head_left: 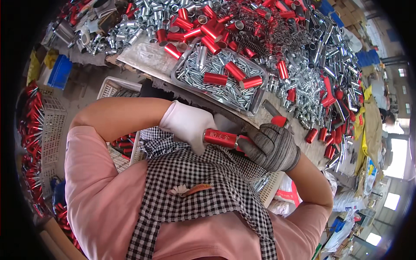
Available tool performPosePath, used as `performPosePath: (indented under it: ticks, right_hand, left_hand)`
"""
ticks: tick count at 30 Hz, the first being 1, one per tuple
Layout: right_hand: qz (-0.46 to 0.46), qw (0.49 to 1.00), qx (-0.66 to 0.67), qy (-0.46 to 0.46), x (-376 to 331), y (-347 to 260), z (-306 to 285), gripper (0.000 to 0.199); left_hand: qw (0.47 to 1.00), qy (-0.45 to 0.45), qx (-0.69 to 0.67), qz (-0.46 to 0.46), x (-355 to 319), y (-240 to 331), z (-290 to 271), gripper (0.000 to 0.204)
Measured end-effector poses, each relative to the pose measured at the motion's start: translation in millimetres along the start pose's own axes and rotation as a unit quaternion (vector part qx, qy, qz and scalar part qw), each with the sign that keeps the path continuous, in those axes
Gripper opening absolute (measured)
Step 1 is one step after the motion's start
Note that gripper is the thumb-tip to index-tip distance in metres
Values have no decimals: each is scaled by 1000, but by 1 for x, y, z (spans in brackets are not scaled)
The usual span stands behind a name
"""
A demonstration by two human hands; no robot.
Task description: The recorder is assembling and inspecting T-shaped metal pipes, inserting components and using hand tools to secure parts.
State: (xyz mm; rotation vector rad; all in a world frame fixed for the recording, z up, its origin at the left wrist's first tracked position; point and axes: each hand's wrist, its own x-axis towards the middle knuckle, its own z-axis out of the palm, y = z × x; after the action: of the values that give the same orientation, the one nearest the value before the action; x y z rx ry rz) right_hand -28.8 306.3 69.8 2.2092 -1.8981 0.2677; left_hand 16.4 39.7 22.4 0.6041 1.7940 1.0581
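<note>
My left hand point(186, 123), in a white glove, grips one end of a red metal tube point(221, 138) with white markings. My right hand point(271, 147), in a grey knit glove, closes around the tube's other end. The tube lies level between both hands, just in front of my checkered apron point(195, 173) and below the workbench edge. A second red piece point(279, 120) shows just above the grey glove.
A metal tray point(256, 103) of small silver pins and a few red tubes sits on the bench edge above my hands. Beyond it lie heaps of silver tubes point(312, 73), springs point(255, 39) and red tubes point(195, 26). White crates point(52, 125) of red parts stand at left.
</note>
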Motion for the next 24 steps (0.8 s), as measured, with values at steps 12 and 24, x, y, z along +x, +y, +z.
performPosePath:
  ticks: [12,24]
  right_hand:
    - [488,261,821,139,6,-10,31,53]
    - [58,996,-39,57,14,4,3,37]
  left_hand:
    - [726,431,528,99,-18,14,-13,18]
    - [967,162,198,20,-17,17,-6,20]
